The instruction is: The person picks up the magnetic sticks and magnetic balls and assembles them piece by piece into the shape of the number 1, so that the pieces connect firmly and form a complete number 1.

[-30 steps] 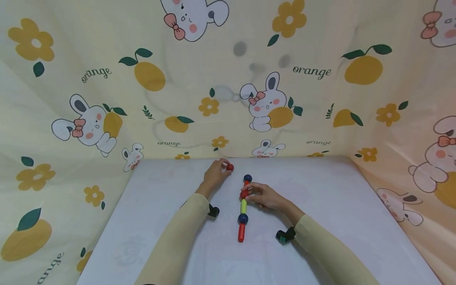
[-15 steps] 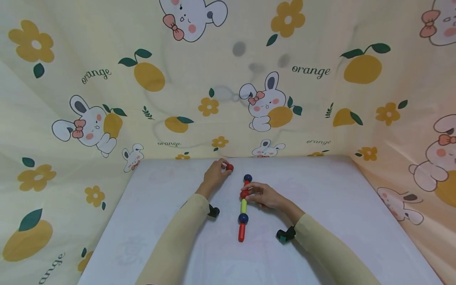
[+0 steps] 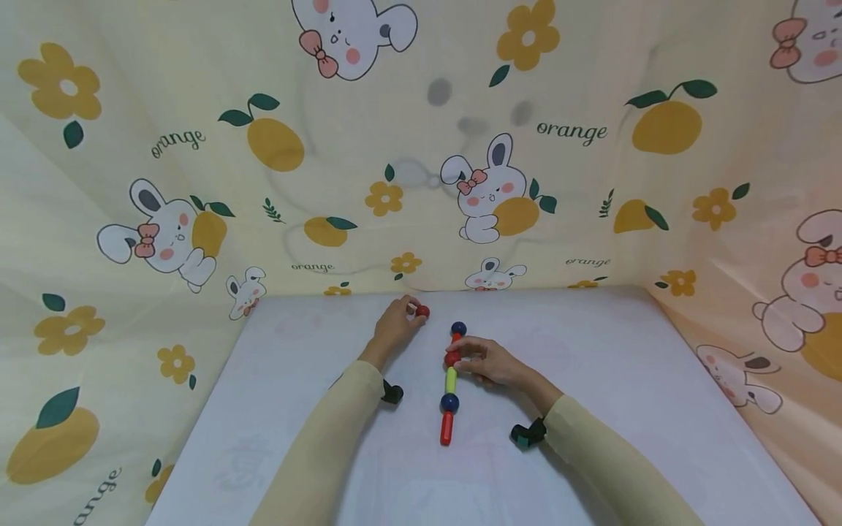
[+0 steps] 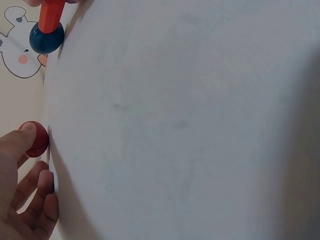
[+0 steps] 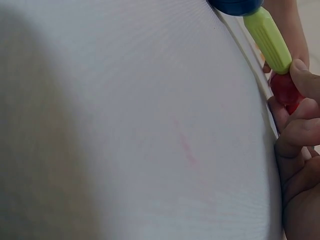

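Observation:
A loose red ball (image 3: 423,312) is pinched between the thumb and fingers of my left hand (image 3: 396,325), near the table's back edge. To its right, balls and rods form one straight line running toward me: a dark blue ball (image 3: 458,329), a red rod, a red ball (image 3: 452,359), a yellow-green rod (image 3: 450,381), another blue ball (image 3: 449,402) and a red rod (image 3: 446,429) at the near end. My right hand (image 3: 490,361) grips the red ball inside that line. In the right wrist view its thumb presses where this ball meets the yellow-green rod (image 5: 269,41).
The white tabletop (image 3: 566,329) spreads around both hands. A cream curtain (image 3: 421,219) printed with rabbits and oranges hangs behind and at both sides. Black wrist cameras (image 3: 528,434) sit below each wrist, close to the table.
Both hands keep their holds, and the line of balls and rods stays in place. Only a slight shift of the head view shows.

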### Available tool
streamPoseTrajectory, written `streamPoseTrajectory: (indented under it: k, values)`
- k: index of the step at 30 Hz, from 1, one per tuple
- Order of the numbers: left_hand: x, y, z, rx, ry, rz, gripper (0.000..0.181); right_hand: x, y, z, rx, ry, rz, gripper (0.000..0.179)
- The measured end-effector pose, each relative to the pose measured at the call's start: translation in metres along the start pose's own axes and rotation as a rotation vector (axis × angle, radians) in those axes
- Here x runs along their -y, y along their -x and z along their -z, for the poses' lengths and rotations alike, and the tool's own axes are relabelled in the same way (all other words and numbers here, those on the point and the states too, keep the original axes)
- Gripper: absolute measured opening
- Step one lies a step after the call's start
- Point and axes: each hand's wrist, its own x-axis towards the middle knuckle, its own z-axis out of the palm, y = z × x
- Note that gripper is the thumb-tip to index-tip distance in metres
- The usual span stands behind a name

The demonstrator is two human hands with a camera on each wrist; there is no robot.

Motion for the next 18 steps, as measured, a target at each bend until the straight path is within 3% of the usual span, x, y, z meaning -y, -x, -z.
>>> streamPoseTrajectory:
  k: [18]
  values:
    - [0.01, 0.012, 0.008, -0.028, 0.035, -0.028, 0.035, 0.005, 0.006, -0.002, -0.031, 0.001, -0.012, 0.041]
